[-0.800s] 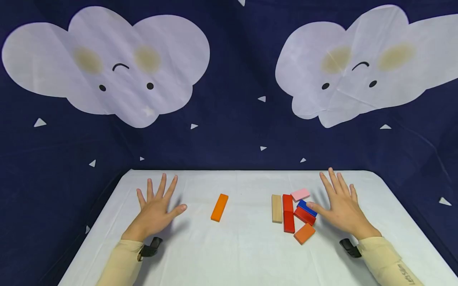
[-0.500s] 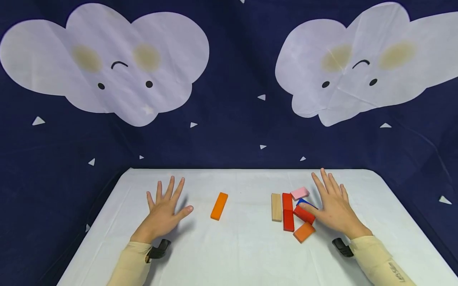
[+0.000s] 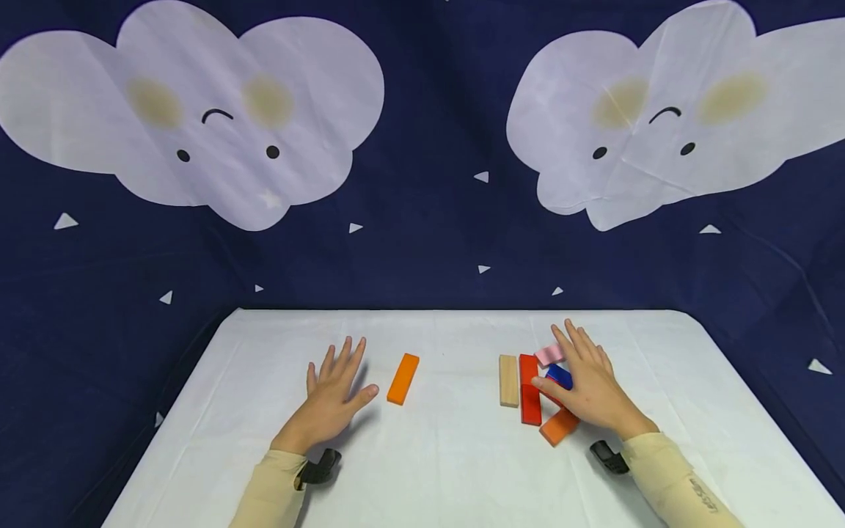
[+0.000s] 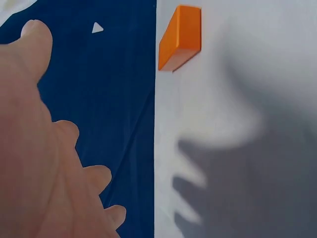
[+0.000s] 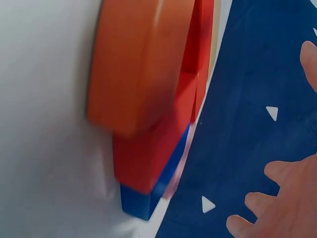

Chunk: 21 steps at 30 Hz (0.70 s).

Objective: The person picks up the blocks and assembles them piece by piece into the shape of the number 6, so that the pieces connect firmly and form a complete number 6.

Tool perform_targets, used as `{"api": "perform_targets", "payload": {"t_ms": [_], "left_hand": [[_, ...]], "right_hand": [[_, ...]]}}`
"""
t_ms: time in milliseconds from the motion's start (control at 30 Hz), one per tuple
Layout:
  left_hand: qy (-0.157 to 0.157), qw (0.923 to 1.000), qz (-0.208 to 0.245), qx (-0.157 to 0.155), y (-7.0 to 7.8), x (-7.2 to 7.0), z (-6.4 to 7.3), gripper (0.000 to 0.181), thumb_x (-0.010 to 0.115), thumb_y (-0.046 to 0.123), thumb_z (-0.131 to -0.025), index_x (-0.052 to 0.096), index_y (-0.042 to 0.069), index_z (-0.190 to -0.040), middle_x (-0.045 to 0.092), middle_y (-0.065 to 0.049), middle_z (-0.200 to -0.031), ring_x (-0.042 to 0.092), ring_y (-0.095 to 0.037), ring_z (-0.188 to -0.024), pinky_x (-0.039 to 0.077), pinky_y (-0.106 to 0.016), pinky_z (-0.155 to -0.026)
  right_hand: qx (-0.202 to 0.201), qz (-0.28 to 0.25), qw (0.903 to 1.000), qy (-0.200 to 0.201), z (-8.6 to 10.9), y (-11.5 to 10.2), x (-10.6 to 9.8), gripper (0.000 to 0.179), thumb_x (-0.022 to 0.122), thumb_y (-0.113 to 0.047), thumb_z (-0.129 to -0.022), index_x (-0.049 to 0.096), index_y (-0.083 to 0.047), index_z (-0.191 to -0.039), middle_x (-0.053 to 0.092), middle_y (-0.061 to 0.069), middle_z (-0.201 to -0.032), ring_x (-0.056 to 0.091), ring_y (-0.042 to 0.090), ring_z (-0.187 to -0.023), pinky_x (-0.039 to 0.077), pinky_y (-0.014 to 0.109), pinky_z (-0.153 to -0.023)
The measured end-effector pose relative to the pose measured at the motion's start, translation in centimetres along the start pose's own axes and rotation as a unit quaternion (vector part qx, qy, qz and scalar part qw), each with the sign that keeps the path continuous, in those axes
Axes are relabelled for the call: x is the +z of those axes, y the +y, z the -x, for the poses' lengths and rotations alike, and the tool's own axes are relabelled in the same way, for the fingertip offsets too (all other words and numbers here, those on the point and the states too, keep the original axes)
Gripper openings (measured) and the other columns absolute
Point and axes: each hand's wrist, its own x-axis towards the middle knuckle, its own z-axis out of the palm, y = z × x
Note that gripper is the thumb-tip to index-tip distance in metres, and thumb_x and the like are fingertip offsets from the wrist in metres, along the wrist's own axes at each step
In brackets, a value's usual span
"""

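Observation:
My left hand (image 3: 332,398) hovers over the table with fingers spread, just left of a lone orange block (image 3: 403,379). In the left wrist view that orange block (image 4: 183,37) lies beyond the thumb, apart from the hand. Above the block cluster on the right is my right hand (image 3: 590,381), its fingers straight and holding nothing. It partly covers a pink block (image 3: 548,356), a blue block (image 3: 559,375) and a red block behind the thumb. Two red blocks (image 3: 530,405) lie end to end beside a plain wooden block (image 3: 508,380). A darker orange block (image 3: 558,427) lies nearest me.
The blocks lie on a white-covered table (image 3: 449,469). A dark blue cloth (image 3: 436,147) with white clouds hangs behind its far edge. Each wrist carries a small black camera, such as the right one (image 3: 608,457).
Both hands have moved inward: the left one rightward toward the lone orange block, the right one leftward over the cluster. The blocks have stayed in place; the head view has tilted slightly.

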Motion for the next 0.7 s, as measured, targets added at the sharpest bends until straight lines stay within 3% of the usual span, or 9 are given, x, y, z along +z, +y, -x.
{"api": "perform_targets", "payload": {"t_ms": [367, 700], "left_hand": [[-0.030, 0.9992, 0.027, 0.008, 0.9, 1.4, -0.7, 0.077, 0.049, 0.047, -0.104, 0.011, 0.016, -0.163, 0.011, -0.017, -0.167, 0.004, -0.046, -0.151, -0.003, -0.070, -0.115], [-0.053, 0.9977, 0.042, 0.011, 1.4, 2.2, -1.2, 0.071, 0.048, 0.044, -0.105, 0.016, 0.015, -0.162, 0.016, -0.013, -0.166, 0.007, -0.041, -0.153, -0.001, -0.066, -0.118]], "right_hand": [[-0.010, -0.007, 0.9996, -0.027, -1.0, -1.0, 1.5, 0.099, 0.069, -0.057, -0.088, 0.024, -0.008, -0.160, 0.019, 0.022, -0.164, 0.012, 0.047, -0.149, 0.010, 0.070, -0.114], [-0.043, -0.006, 0.9975, -0.055, -1.4, -1.5, 2.3, 0.097, 0.077, -0.057, -0.082, 0.038, -0.004, -0.153, 0.039, 0.020, -0.155, 0.019, 0.043, -0.149, 0.011, 0.066, -0.117]]}}
